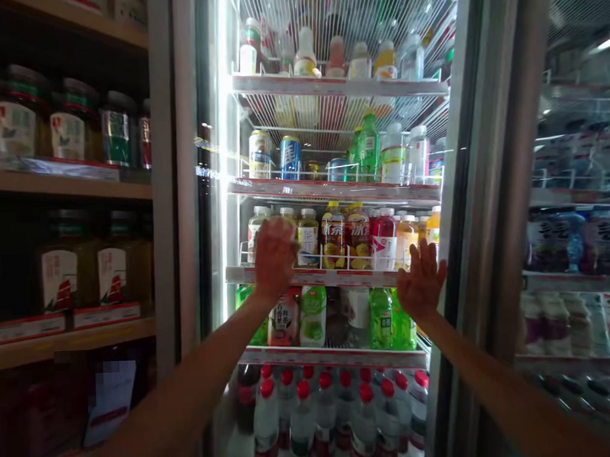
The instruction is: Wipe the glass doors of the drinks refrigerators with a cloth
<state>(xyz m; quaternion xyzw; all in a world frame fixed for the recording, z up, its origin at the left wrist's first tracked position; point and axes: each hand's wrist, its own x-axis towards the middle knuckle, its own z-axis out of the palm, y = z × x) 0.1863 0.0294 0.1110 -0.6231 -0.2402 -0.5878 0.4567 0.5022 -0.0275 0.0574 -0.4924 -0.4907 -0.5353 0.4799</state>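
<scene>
Open drinks fridge, lit shelves, both arms reaching in at the third shelf [331, 277] from the top.

Left hand [274, 256]: fingers curled round the upper part of a pale bottle [287, 219] at the left end of that row; the hand hides most of the bottle, so only the cap and shoulder show above the knuckles. Grip looks closed on it.

Right hand [421, 281]: flat and wide open, fingers spread and pointing up, palm toward the shelves, at the right end of the same row, near the door frame [458, 250]. Whether it touches the shelf edge I cannot tell; it holds nothing.

Bottle stands upright, long axis vertical, cap up, just left of a yellow-capped bottle [308, 236]. Red-capped water bottles [304, 415] low and near, beneath both forearms
</scene>
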